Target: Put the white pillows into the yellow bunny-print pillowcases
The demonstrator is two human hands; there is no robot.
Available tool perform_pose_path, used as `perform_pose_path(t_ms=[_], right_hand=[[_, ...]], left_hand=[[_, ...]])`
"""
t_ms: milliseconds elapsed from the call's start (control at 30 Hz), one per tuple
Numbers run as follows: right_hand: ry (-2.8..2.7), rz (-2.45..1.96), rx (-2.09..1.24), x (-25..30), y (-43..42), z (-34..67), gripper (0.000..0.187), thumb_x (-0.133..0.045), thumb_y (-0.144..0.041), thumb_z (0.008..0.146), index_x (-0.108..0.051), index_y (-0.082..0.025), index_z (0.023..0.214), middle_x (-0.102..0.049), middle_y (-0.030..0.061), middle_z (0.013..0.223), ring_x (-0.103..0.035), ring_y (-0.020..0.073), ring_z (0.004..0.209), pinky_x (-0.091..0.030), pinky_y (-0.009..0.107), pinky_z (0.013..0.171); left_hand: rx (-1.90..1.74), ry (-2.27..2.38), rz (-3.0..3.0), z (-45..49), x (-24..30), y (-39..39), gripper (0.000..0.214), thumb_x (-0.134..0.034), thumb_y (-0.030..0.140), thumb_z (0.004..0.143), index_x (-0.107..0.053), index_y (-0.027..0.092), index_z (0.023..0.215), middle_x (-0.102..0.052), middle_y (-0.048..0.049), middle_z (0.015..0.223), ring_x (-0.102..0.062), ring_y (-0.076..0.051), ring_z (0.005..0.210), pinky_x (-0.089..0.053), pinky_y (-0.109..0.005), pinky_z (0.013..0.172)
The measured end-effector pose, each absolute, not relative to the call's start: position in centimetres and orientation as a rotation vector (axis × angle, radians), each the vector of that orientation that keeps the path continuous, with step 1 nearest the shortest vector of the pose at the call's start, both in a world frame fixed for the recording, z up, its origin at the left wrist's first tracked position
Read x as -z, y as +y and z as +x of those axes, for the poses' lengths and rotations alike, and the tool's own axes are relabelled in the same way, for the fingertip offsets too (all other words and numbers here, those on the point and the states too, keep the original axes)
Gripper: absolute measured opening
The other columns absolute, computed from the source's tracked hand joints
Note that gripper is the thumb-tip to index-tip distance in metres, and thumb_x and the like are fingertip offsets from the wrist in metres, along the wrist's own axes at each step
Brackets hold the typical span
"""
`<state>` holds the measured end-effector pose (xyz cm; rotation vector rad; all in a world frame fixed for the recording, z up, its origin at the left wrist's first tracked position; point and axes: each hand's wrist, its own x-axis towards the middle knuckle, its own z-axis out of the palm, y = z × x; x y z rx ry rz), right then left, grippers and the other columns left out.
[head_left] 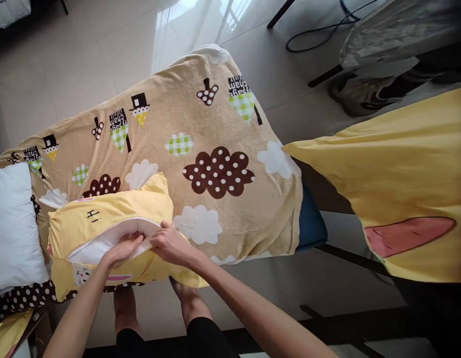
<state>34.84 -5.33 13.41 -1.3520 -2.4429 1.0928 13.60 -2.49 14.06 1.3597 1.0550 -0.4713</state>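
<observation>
A yellow pillowcase (118, 206) with "Hi" lettering and a rabbit face lies before me, its long opening facing up. Inside the opening shows a white pillow (99, 243). My left hand (126, 247) rests at the opening, its fingers stretched out against the white pillow. My right hand (169, 242) is closed on the pillowcase's edge at the right end of the slit, with the fingertips bent around the fabric. The right part of the pillow is hidden under the case.
A tan patterned blanket (159, 119) covers the bed under the pillowcase. Another white pillow (16, 223) lies at the left. Yellow fabric (413, 184) with a pink patch hangs at the right. A cable (316, 47) lies on the tiled floor (81, 59).
</observation>
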Motion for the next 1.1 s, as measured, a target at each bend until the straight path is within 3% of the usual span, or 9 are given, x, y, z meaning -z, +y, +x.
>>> perform_pose_path(t_ms=[133,333,433,533,633,733,867,933,1100], right_hand=[[-2.216,-1.736,-1.026,-9.3,-8.1,37.2,0.025,-0.062,-0.026,0.086,-0.062,-0.018,0.063,-0.068,0.0054,0.070,-0.060,0.0177,0.073,-0.029,0.031,0.071],[-2.076,-1.611,-0.990,-9.7,-12.0,39.3,0.014,-0.057,-0.032,0.090,-0.065,-0.022,0.093,-0.069,0.0072,0.098,-0.061,0.0214,0.099,-0.038,0.034,0.088],[-1.747,-1.901,-0.843,-9.6,-11.4,39.1,0.038,-0.055,-0.040,0.089,-0.057,-0.020,0.121,-0.062,0.0141,0.120,-0.057,0.0268,0.112,-0.042,0.039,0.091],[-1.605,-2.249,-0.916,-8.6,-8.7,37.5,0.055,-0.056,-0.034,0.082,-0.049,-0.013,0.133,-0.064,0.0172,0.118,-0.062,0.0271,0.101,-0.047,0.036,0.079],[-1.765,-2.393,-1.005,-8.8,-5.9,35.7,0.045,-0.047,-0.017,0.080,-0.059,-0.010,0.123,-0.071,0.0151,0.095,-0.065,0.0240,0.077,-0.044,0.031,0.062],[-1.834,-2.391,-0.939,-11.3,-5.8,36.2,0.037,-0.040,-0.011,0.082,-0.068,-0.014,0.105,-0.072,0.0120,0.082,-0.064,0.0229,0.068,-0.043,0.031,0.061],[-1.910,-2.224,-0.476,-14.7,-10.2,38.5,0.041,-0.042,-0.009,0.082,-0.068,-0.018,0.112,-0.073,0.0110,0.106,-0.066,0.0240,0.094,-0.048,0.033,0.082],[-1.974,-2.158,-0.319,-14.9,-12.2,38.2,0.041,-0.043,-0.009,0.081,-0.069,-0.017,0.112,-0.071,0.0116,0.114,-0.067,0.0231,0.098,-0.050,0.031,0.082],[-2.142,-2.062,-0.697,-11.7,-12.9,34.7,0.040,-0.043,-0.007,0.081,-0.071,-0.014,0.109,-0.070,0.0155,0.118,-0.067,0.0250,0.102,-0.052,0.033,0.079]], left_hand=[[0.540,0.990,1.459,16.8,-15.1,-6.0,0.061,-0.021,0.049,0.099,-0.031,0.021,0.152,-0.025,-0.0040,0.160,-0.016,-0.021,0.150,-0.005,-0.050,0.123],[0.278,1.233,1.887,8.8,-18.8,-13.8,0.045,-0.042,0.039,0.096,-0.053,0.023,0.137,-0.058,-0.0091,0.138,-0.049,-0.022,0.130,-0.030,-0.044,0.115],[0.405,1.550,2.058,1.9,-18.8,-15.7,0.041,-0.045,0.024,0.092,-0.057,0.021,0.131,-0.062,-0.0126,0.129,-0.055,-0.026,0.120,-0.035,-0.048,0.106],[0.528,1.629,2.174,-1.6,-17.5,-14.3,0.032,-0.046,0.018,0.089,-0.065,0.021,0.114,-0.067,-0.0115,0.115,-0.058,-0.026,0.113,-0.035,-0.048,0.101],[0.616,1.492,2.183,-2.1,-17.9,-10.9,0.020,-0.047,0.016,0.088,-0.067,0.020,0.088,-0.069,-0.0072,0.089,-0.062,-0.025,0.094,-0.040,-0.041,0.090],[0.533,1.482,2.121,-3.3,-21.9,-9.2,0.024,-0.044,0.021,0.092,-0.061,0.021,0.075,-0.063,-0.0028,0.068,-0.059,-0.020,0.070,-0.040,-0.030,0.067],[0.280,1.387,2.184,-6.1,-27.3,-11.3,0.029,-0.040,0.026,0.095,-0.059,0.023,0.073,-0.060,-0.0018,0.064,-0.054,-0.017,0.062,-0.038,-0.029,0.066],[0.364,1.335,2.124,-5.9,-27.1,-12.5,0.029,-0.039,0.025,0.094,-0.061,0.023,0.077,-0.063,-0.0030,0.066,-0.058,-0.018,0.064,-0.040,-0.029,0.066],[0.558,1.468,1.823,-4.4,-23.2,-11.8,0.032,-0.039,0.035,0.094,-0.063,0.021,0.078,-0.066,-0.0054,0.075,-0.062,-0.022,0.075,-0.044,-0.031,0.070]])
